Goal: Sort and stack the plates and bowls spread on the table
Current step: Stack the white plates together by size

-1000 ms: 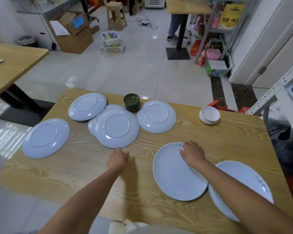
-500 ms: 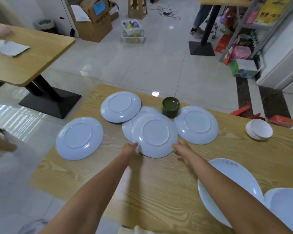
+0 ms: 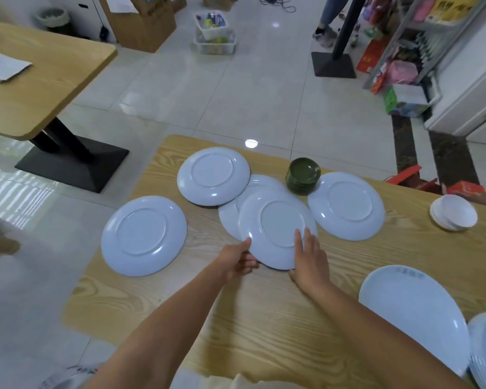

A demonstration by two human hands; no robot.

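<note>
Subject: the centre plate [image 3: 277, 228], inverted, foot ring up, on the counter [image 3: 264, 310] directly ahead of both hands.

Left hand [image 3: 237, 261]: at the near-left rim, thumb on top and fingers curled under the edge. It is grasping the plate.

Right hand [image 3: 310, 259]: at the near-right rim, fingers extended flat on the upturned surface. It is pressing, not clenched.

Governing relation: the plate sits between the hands, and neither hand is nearer. It is round, so it has no long axis. Its far-left portion overlaps a lower plate [image 3: 230, 217], so it probably rests slightly tilted.

Adjacent: the right plate [image 3: 346, 205] is just beside it, and the stack of green bowls [image 3: 303, 175] is just beyond.

Judgement: a lift should raise the near rim first and draw the plate toward the person, clear of the lower plate. The likely destination is the upright plates [image 3: 413, 313] at near right, which favours the right side.
</note>
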